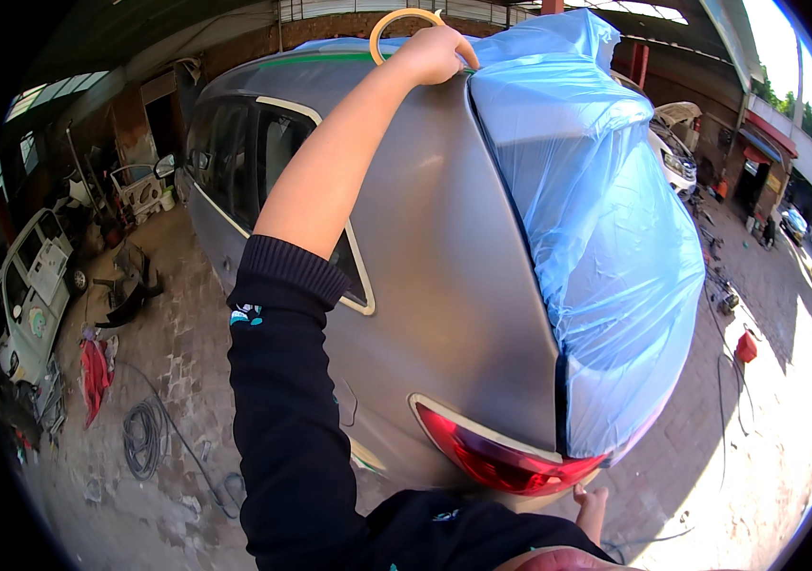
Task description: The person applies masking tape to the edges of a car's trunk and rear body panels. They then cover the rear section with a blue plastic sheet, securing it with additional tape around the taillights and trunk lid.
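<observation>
My left hand [436,55] reaches up to the rear roof edge of a grey car [415,190], its fingers closed. A ring-shaped roll of masking tape [376,38] is in its grip, standing on edge beside the knuckles. The fingertips touch the border of the blue plastic film [606,209], which drapes over the car's rear. Down by the red tail light [482,455], my right hand [593,509] hangs with fingers loosely bent and apart, nothing visible in them. Pale tape edges the tail light and the side window [366,276]. A dark gap [518,209] runs between the grey panel and the film.
A hose coil [142,440] and a red cloth [97,376] lie on the brick floor at left. Beyond stand a silver vehicle [33,285] and a loose door [139,193]. At right, cables trail near a red object [747,346]; a white car [674,157] stands farther back.
</observation>
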`<action>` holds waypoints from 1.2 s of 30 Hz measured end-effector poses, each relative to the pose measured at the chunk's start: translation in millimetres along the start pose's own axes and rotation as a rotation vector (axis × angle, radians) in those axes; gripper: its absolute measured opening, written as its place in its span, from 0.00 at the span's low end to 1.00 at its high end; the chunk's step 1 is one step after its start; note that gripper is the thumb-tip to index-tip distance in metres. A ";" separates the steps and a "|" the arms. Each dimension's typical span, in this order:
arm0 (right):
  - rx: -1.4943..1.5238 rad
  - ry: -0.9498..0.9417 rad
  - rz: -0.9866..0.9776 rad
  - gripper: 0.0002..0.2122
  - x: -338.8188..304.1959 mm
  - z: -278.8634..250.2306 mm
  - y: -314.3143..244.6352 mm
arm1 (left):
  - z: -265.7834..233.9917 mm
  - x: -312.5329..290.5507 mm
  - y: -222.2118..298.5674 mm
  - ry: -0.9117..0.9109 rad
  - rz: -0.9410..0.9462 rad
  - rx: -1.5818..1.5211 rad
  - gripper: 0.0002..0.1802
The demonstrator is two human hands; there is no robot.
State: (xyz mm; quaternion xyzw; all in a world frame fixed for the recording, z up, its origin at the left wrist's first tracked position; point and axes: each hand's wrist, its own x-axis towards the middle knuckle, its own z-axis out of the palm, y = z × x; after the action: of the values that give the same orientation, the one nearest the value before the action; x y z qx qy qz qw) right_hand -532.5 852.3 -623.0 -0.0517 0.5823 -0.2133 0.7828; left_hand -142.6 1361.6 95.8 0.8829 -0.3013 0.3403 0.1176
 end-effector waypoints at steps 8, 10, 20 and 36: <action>-0.179 0.140 -0.359 0.28 -30.0 0.4 -47.7 | 14.1 -9.6 5.5 0.074 -0.034 -0.067 0.12; -0.223 0.175 -0.609 0.27 -54.5 23.4 -79.9 | 21.9 -2.8 -1.5 0.093 -0.025 -0.114 0.12; -0.268 -1.061 -2.027 0.20 -506.5 286.7 -69.5 | 51.6 10.9 -9.7 0.139 -0.109 -0.343 0.29; -1.225 -1.540 -2.400 0.24 -661.8 522.8 140.5 | 48.3 -9.1 -12.4 0.200 -0.043 -0.334 0.23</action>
State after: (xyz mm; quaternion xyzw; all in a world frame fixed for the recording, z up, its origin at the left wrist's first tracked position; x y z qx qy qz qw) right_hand -158.7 1152.5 84.9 -0.8660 -0.3332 -0.3537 0.1184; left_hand -114.8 1355.6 53.9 0.8192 -0.3216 0.3690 0.2988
